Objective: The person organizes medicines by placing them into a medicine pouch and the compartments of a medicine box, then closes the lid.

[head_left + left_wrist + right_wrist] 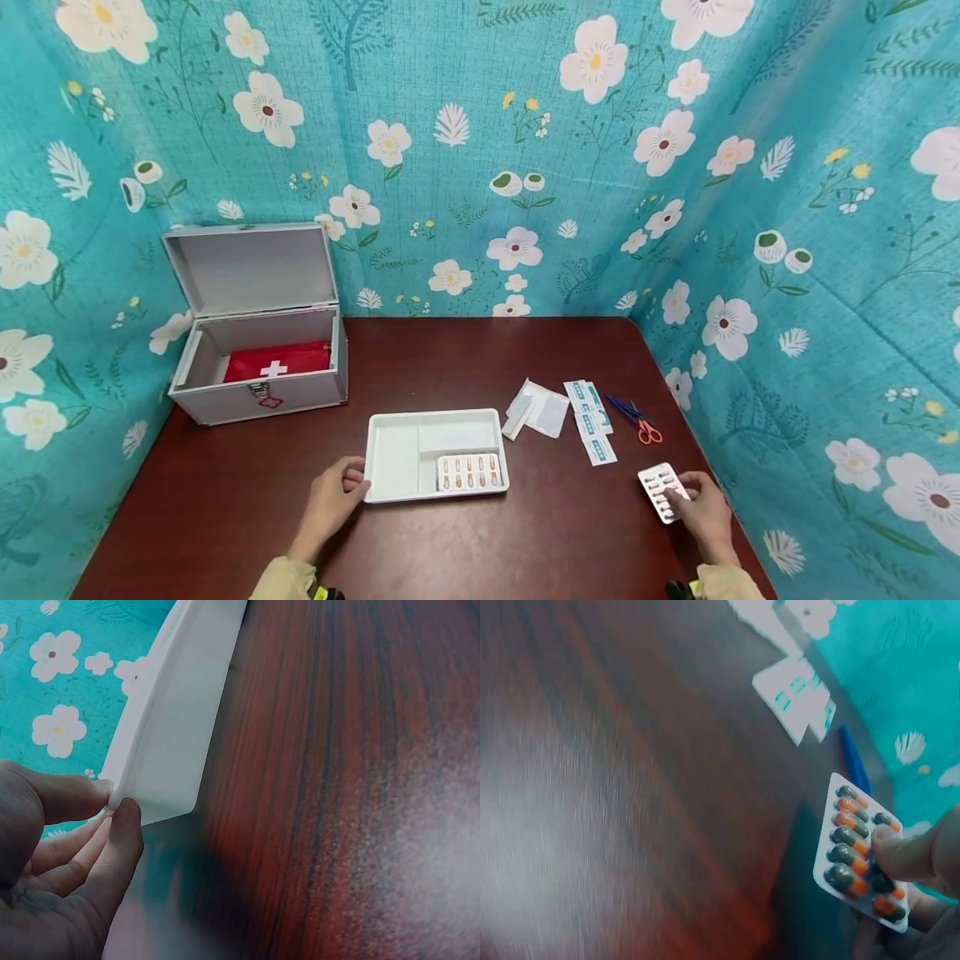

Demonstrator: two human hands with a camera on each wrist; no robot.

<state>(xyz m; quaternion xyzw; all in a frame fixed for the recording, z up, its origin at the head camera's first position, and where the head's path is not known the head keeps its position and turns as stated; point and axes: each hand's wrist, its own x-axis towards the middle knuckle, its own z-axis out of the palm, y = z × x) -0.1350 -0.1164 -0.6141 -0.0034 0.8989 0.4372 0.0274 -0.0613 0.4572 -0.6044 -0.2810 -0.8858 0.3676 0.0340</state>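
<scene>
A white divided tray [393,458] sits on the dark table, with one capsule blister pack [468,472] in its lower right compartment. At its near left corner my left hand [335,490] pinches the rim; the left wrist view shows thumb and forefinger on either side of the tray's edge [169,742]. My right hand [703,512] holds a second blister pack [660,492] near the table's right edge. Green-and-orange capsules fill this pack in the right wrist view, where the thumb [907,855] presses on its face and the other fingers are partly hidden behind it.
A silver case [262,400] stands with its lid up at the back left, a red pouch [281,360] with a white cross inside. Right of the tray lie clear plastic packets [551,412], bandage strips [590,425], orange-handled scissors [648,432] and a blue item [624,407]. Floral curtains surround the table.
</scene>
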